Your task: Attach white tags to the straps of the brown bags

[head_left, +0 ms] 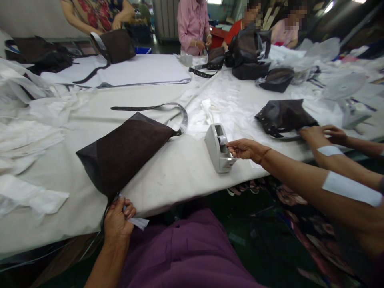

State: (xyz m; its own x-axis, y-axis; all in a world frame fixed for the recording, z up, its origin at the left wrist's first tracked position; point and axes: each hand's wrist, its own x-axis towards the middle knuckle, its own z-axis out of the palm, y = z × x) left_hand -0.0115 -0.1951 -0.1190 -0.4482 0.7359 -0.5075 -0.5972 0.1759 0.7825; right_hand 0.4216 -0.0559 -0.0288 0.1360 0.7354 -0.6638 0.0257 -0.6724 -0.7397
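A dark brown handbag (129, 152) with black leather-look ends lies tilted on the table before me. My left hand (120, 216) is closed around the lower end of its strap (107, 208) at the table's front edge. A whitish strip (139, 223) sticks out from under those fingers. The strap's other part (150, 107) curves loosely over the cloth behind the bag. To the right stands a grey tape dispenser (216, 150) with a small roll. My right hand (241, 149) is at its front, fingertips pinched together on the tape, which is barely visible.
At right, a co-worker's hands (322, 134) touch another dark bag (285, 116). White wrapping sheets (27, 140) lie left; more bags (249, 52) and plastic are piled at the back right. Across the table, a person handles a brown bag (118, 45) on a white board (150, 70).
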